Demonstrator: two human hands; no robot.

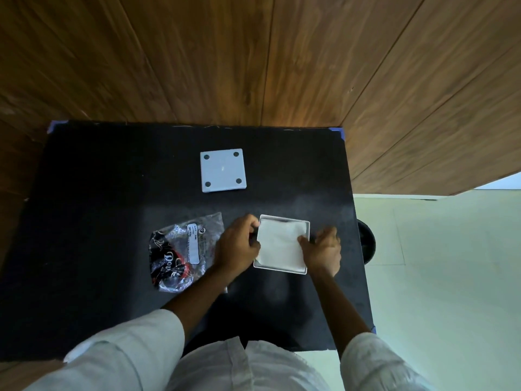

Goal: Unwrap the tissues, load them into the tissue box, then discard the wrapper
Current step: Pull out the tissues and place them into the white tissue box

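1. Two hands work at an open white box [308, 244] on a black surface [112, 193]. The box is the landmark for everything below.
2. A white stack of tissues [279, 244] lies inside the box, filling it almost wall to wall and sitting about level with the rim.
3. The left hand [235, 246] is at the box's left wall, fingers curled together at the tissue edge. Whether they pinch tissue or only press the wall cannot be told.
4. The right hand [321, 249] is at the right wall, thumb on the tissues, the other fingers curled outside. Its hold on the box is likewise unclear.
5. The emptied wrapper [180, 249], clear and black plastic, lies crumpled just left of the box, partly under the left forearm.
6. A grey square panel [222, 170] with four dark pads lies beyond the box, well apart. It is probably the box's base.
7. To seat the stack well, press evenly at both sides and tuck stray corners below the rim, so the panel can close flat.
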